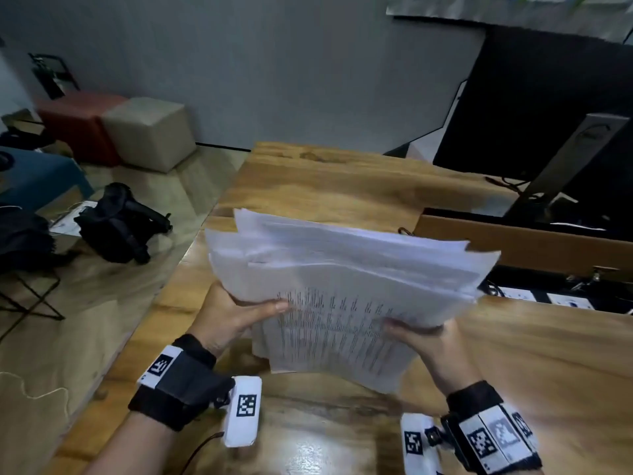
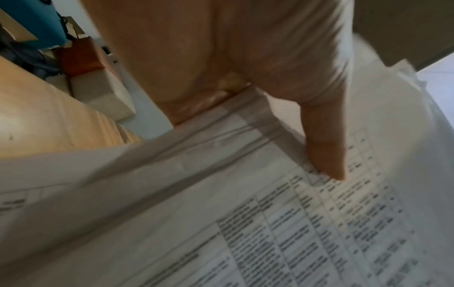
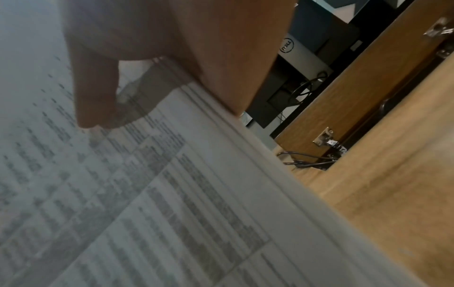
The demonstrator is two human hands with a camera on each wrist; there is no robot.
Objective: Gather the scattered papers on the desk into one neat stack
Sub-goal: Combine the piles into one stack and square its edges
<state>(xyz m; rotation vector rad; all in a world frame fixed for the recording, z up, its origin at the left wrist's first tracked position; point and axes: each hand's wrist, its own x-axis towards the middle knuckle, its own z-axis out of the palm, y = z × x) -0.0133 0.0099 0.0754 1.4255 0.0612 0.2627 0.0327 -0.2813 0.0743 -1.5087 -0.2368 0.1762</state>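
Holding a thick sheaf of papers [image 1: 346, 286] tilted above the desk [image 1: 342, 180], lower edge nearest the near edge of the desk, upper sheets fanning unevenly toward the far edge. Left hand [image 1: 233, 313] clasping the sheaf's left side, thumb [image 2: 324, 147] lying flat across the printed top sheet, remaining fingers hidden beneath. Right hand [image 1: 428, 341] clasping the right side likewise, thumb [image 3: 96, 93] pressing on the printed table, fingers tucked under the stack. Papers sitting between the two grips, both closed around the edges. Monitor stand [image 1: 561, 162] rising by the far right corner.
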